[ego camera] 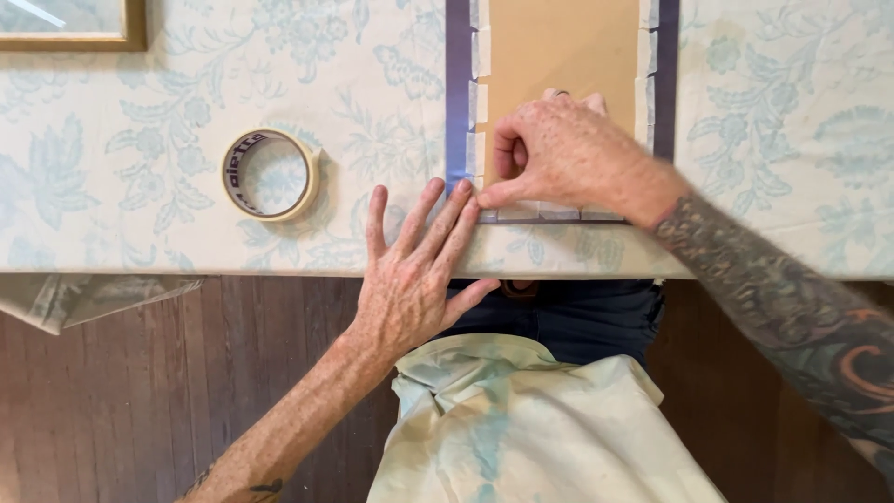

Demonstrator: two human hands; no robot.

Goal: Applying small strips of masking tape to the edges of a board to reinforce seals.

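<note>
Left hand (410,279) lies flat, fingers spread, beside the purple mat (458,93); right hand (559,154) pinches tape strip (484,197) at its near-left corner. Press firmly, edges aligned.

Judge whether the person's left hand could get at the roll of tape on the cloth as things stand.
Probably yes. The left hand lies flat at the table edge, and the roll of tape sits just to its left on the floral cloth, with only bare cloth between them.

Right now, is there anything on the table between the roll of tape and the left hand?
In the head view, nothing lies between the roll of tape and the left hand, only bare stretch of the floral tablecloth.
</note>
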